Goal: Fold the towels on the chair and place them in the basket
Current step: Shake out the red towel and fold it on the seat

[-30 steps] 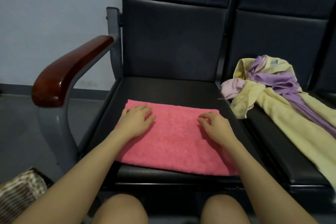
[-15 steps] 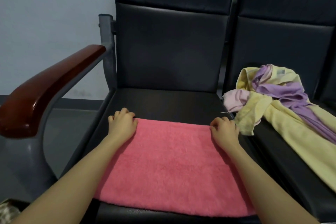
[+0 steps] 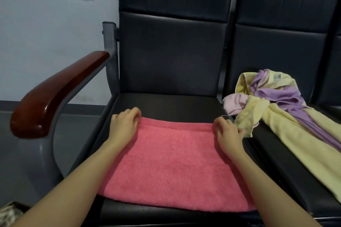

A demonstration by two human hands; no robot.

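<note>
Here, both hands pinched the far corners of a pink towel (image 3: 171, 162) lying flat on the left chair seat (image 3: 166, 105): left hand (image 3: 124, 125) at the far-left corner, right hand (image 3: 227, 132) at the far-right, fingers curled round the edge. A heap of yellow, purple & pale-pink towels (image 3: 280, 108) sat on the seat (image 3: 276, 162) to the right, w/ a wooden armrest (image 3: 55, 94) far left.

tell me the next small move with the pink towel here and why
Probably lift the far edge and bring it toward the near edge to fold it in half. The left hand and right hand each pinch a far corner of the pink towel, which lies flat on the seat. It looks too wide yet for the basket, barely visible at bottom left.
</note>
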